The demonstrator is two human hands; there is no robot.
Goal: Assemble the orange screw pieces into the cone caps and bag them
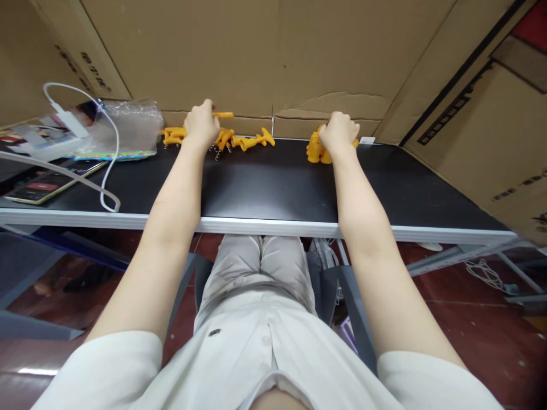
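Above the back of the black table, my left hand (201, 122) is closed on a yellow corkscrew (225, 115); only a straight yellow end sticks out to its right. Below and beside that hand lie several yellow corkscrews (224, 138), with metal spirals showing. Right of these is a T-shaped yellow corkscrew (265, 137) lying on its side. My right hand (341, 134) is curled down over a cluster of yellow corkscrew pieces (315, 149) near the back edge. Its fingertips are hidden, so whether it grips one of them I cannot make out.
Cardboard walls (273, 57) close off the back and sides. On the left of the black tabletop (265, 188) are a plastic bag (128, 125), a phone (55, 181) and a white cable (116, 148). A small white paper piece (367, 140) lies beyond my right hand.
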